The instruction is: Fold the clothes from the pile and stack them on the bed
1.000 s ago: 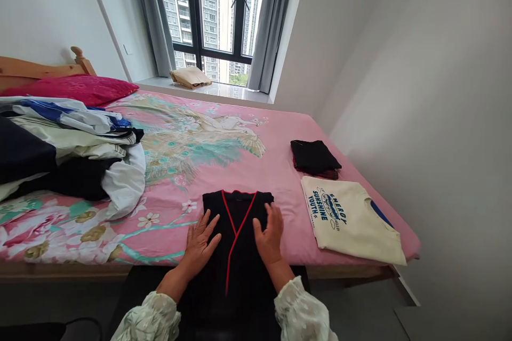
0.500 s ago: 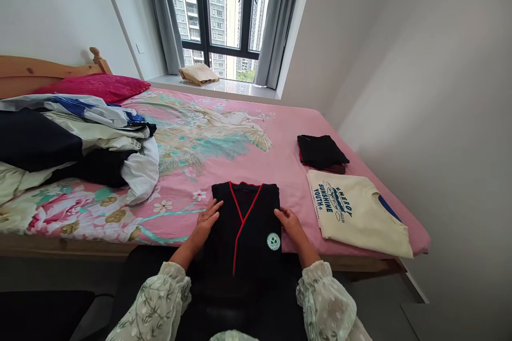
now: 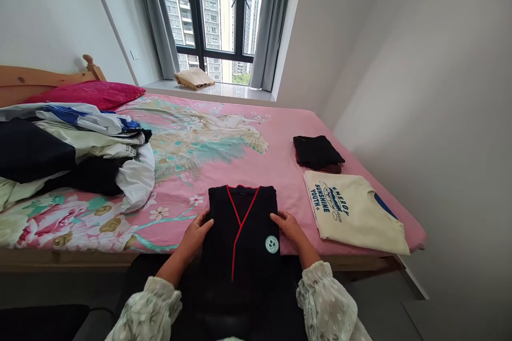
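A folded black top (image 3: 256,224) with red V-neck piping and a round green-and-white badge lies at the front edge of the bed, its lower part reaching over my dark lap. My left hand (image 3: 196,234) grips its left side, thumb on top and fingers tucked round the edge. On the opposite side my right hand (image 3: 288,226) pinches the right edge above the badge, thumb over the cloth and fingers partly hidden below. To the right lies a folded cream T-shirt (image 3: 356,213) with blue lettering. Behind that sits a small folded black stack (image 3: 318,152) with dark red cloth underneath.
A heap of loose clothes (image 3: 92,149) covers the bed's left side, near a red pillow (image 3: 88,94). The pink bedsheet (image 3: 280,170) carries a peacock print. A brown paper bag (image 3: 194,78) rests on the windowsill. A wall borders the right side.
My left hand has shifted from lying on the top's left side to gripping its edge. The right hand stays at the right edge. The view has tilted slightly.
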The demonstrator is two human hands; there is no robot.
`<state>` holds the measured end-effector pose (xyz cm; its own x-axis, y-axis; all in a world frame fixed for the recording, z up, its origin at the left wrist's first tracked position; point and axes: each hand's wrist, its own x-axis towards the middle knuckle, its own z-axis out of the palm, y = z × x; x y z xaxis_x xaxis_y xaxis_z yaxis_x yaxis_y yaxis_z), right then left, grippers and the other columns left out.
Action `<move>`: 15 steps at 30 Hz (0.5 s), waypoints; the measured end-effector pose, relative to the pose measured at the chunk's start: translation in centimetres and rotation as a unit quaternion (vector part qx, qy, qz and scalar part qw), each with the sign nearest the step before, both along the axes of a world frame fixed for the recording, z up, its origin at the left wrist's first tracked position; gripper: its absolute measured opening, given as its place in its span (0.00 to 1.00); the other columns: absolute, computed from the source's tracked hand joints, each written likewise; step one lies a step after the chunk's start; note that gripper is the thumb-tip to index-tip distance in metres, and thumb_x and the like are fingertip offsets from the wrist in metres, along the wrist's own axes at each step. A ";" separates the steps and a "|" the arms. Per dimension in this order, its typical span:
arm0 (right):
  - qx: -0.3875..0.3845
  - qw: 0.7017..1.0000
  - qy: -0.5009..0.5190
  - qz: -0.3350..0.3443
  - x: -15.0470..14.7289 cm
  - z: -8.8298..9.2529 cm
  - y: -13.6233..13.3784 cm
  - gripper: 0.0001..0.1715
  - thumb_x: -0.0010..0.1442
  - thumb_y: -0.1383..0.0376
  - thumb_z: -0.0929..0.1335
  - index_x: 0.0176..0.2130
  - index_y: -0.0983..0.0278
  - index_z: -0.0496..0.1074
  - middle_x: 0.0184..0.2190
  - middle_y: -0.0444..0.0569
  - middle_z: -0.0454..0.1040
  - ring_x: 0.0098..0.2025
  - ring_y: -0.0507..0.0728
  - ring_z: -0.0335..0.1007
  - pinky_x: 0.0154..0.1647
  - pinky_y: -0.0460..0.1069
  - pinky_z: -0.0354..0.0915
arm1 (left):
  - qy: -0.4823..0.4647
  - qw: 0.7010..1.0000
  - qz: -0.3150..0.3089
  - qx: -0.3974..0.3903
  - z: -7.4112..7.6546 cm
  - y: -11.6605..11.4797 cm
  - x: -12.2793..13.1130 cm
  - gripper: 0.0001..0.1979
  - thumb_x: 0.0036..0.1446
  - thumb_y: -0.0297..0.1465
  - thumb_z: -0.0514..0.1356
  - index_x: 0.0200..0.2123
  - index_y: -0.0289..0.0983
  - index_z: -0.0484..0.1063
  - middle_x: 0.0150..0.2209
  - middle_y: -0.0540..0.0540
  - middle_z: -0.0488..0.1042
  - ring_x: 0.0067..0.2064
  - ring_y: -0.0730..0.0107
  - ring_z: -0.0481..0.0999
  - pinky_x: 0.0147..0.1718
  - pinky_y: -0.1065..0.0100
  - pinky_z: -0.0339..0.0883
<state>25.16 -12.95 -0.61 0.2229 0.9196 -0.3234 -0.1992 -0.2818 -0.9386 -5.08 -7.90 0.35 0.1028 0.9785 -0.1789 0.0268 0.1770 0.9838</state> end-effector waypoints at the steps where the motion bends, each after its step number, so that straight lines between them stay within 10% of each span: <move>1: -0.008 1.000 -0.004 0.007 0.1 0.2 0.2 0.23 0.44 0.57 0.75 0.38 0.66 0.72 0.35 0.52 0.77 0.38 0.58 0.73 0.37 0.50 0.69 | -0.006 1.000 0.002 -0.017 0.1 0.0 -0.1 0.27 0.45 0.38 0.65 0.50 0.37 0.69 0.52 0.40 0.73 0.55 0.54 0.70 0.53 0.57 0.65; 7: -0.051 0.997 0.006 0.052 -0.1 1.7 1.8 0.19 0.43 0.60 0.76 0.33 0.68 0.73 0.28 0.52 0.77 0.31 0.57 0.73 0.32 0.50 0.68 | -0.058 0.983 -0.078 -0.158 1.8 0.6 -0.5 0.21 0.41 0.36 0.69 0.40 0.35 0.72 0.37 0.41 0.79 0.36 0.59 0.80 0.35 0.61 0.74; 15: -0.086 0.981 0.138 0.102 -1.5 4.3 1.0 0.21 0.47 0.57 0.72 0.38 0.68 0.72 0.29 0.52 0.76 0.32 0.59 0.74 0.37 0.57 0.70 | -0.047 0.973 -0.124 -0.188 4.2 1.3 1.8 0.22 0.38 0.38 0.69 0.39 0.40 0.72 0.34 0.45 0.80 0.36 0.55 0.80 0.39 0.56 0.74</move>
<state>23.61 -11.95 3.73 -0.0780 0.8622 -0.5006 -0.3625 -0.4923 -0.7914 -3.32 -6.58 4.50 0.3599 0.7888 -0.4983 0.0277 0.5249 0.8507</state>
